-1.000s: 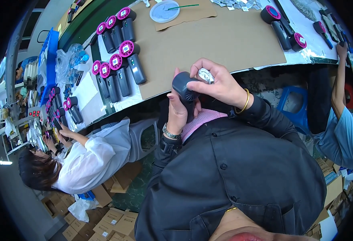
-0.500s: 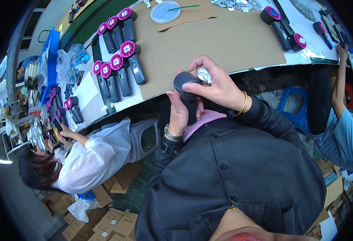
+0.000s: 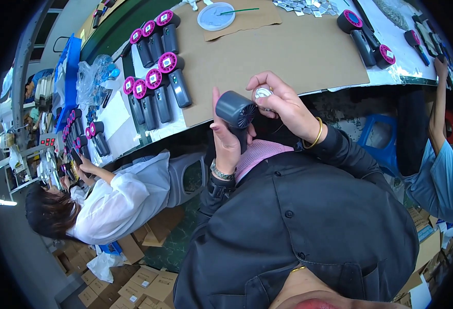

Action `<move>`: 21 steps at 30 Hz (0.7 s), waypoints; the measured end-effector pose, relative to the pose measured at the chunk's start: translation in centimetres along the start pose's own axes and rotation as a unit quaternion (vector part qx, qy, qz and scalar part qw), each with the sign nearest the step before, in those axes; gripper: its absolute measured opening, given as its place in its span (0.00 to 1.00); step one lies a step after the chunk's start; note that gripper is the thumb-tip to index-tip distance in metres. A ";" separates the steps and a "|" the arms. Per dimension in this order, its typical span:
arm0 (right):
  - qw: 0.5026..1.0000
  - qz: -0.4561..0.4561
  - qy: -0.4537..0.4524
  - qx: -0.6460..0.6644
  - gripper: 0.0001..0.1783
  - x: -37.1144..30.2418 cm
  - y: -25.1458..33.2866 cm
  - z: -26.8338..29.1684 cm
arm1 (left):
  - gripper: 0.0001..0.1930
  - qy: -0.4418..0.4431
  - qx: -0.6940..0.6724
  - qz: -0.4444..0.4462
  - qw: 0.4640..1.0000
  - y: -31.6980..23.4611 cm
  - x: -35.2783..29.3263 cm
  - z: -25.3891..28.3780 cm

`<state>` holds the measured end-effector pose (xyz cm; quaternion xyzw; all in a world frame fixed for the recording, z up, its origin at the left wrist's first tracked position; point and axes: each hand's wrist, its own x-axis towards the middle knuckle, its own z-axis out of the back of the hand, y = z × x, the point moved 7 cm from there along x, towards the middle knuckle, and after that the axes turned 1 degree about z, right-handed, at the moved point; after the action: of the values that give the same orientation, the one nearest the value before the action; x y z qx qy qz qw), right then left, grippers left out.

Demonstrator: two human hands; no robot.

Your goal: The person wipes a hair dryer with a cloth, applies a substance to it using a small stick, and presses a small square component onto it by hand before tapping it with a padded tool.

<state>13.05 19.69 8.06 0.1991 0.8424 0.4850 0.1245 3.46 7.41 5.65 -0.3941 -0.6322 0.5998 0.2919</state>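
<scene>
A dark grey handheld fan (image 3: 231, 107) is in my left hand (image 3: 226, 148), its round head up with the slotted end turned toward my right hand. My left fingers wrap the handle below, which is mostly hidden. Close beside the fan head, my right hand (image 3: 288, 109) pinches a small crumpled white wad (image 3: 262, 93), perhaps cloth or tissue. A gap shows between the right fingers and most of the fan. Both hands are in front of the table's near edge, above a pink mesh cloth (image 3: 260, 157) on my lap.
Several finished-looking fans with magenta rings (image 3: 154, 79) lie in rows on the left of the cardboard sheet (image 3: 288, 56). A tub lid (image 3: 216, 16) with a green stick lies at the back, near small silvery squares (image 3: 309, 6). Co-workers sit left, in a white shirt (image 3: 118, 206), and right.
My right hand has drawn off the fan head to the right, keeping the white wad. The fan has turned in my left hand, so its slotted end shows more fully.
</scene>
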 end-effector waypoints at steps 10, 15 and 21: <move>0.973 0.080 -0.016 -0.214 0.17 -0.1 1.6 -1.4 | 0.63 -0.045 0.104 -0.074 0.991 -0.9 0.1 0.8; 0.996 0.039 -0.013 -0.079 0.17 0.3 1.8 -1.2 | 0.62 -0.046 0.044 -0.051 0.997 -1.0 0.3 0.6; 0.999 0.006 0.011 -0.045 0.15 1.3 0.8 1.0 | 0.60 -0.095 0.026 -0.066 0.993 -2.3 0.9 2.5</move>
<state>12.42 21.42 8.21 0.1935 0.8199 0.5250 0.1213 0.57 6.95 7.54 -0.2851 -0.6661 0.6299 0.2798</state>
